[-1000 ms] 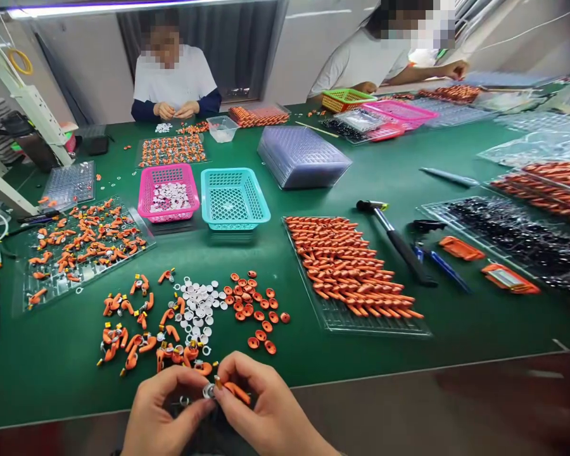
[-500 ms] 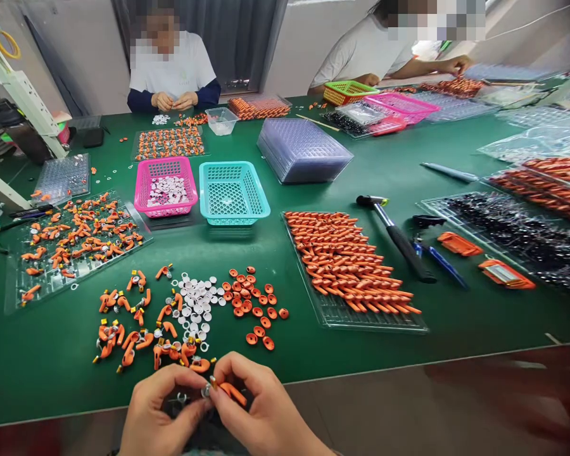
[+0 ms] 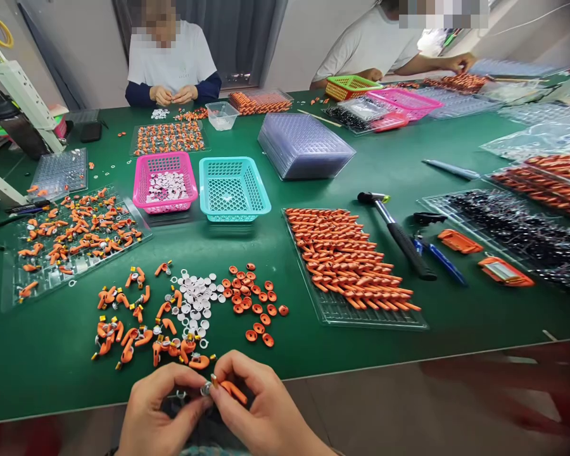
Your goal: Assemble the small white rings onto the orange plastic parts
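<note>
Orange clip [image 3: 232, 391] is right at the near edge of the green table [image 3: 408, 171], pinched between both hands. Going left to right: left hand [image 3: 154, 415] has its fingertips closed on a small silvery ring [image 3: 206, 389] at the clip's tip, right hand [image 3: 261, 405] grips the orange body. Looks featherlight, stiff plastic, tiny enough to slip, so I'd hold it by the thicker body. Loose white discs [image 3: 194, 304] lie just beyond.

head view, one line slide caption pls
Left hand and right hand pinch a small orange part over a green table.
</note>
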The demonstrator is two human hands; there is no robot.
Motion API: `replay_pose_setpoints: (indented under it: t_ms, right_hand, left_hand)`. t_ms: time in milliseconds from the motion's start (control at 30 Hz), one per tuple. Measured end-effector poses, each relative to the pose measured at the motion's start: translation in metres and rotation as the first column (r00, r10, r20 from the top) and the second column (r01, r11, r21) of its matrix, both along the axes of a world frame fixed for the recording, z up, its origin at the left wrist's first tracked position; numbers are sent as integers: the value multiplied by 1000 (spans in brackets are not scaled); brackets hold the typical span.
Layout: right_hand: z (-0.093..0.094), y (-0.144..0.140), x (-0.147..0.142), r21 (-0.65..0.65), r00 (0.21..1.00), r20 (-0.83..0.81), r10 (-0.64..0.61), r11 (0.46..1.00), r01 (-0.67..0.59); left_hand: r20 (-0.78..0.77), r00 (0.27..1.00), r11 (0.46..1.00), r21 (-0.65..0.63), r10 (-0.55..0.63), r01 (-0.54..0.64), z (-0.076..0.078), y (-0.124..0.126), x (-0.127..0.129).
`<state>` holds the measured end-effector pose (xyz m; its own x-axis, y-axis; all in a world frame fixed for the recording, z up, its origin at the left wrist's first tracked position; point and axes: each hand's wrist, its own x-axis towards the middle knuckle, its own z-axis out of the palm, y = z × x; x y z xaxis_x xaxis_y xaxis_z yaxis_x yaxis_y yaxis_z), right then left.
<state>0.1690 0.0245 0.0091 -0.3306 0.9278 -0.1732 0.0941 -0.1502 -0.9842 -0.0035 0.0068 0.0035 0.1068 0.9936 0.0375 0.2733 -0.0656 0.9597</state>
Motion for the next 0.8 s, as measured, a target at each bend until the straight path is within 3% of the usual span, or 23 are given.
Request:
replay_pose_setpoints:
  t_ms: [300, 533, 800]
  right_hand:
    - [0, 0, 0, 7, 1000, 15, 6, 1000, -6]
    - [1, -2, -1, 34, 1000, 20, 11, 999, -12]
    - [0, -3, 1, -17, 993, -115, 33, 999, -35]
  left_hand:
    - [-10, 1000, 999, 48, 16, -16, 0, 1, 1]
    - [2, 997, 996, -49, 78, -78, 13, 0, 7]
    - [-52, 992, 987, 114, 116, -110, 12, -8, 8]
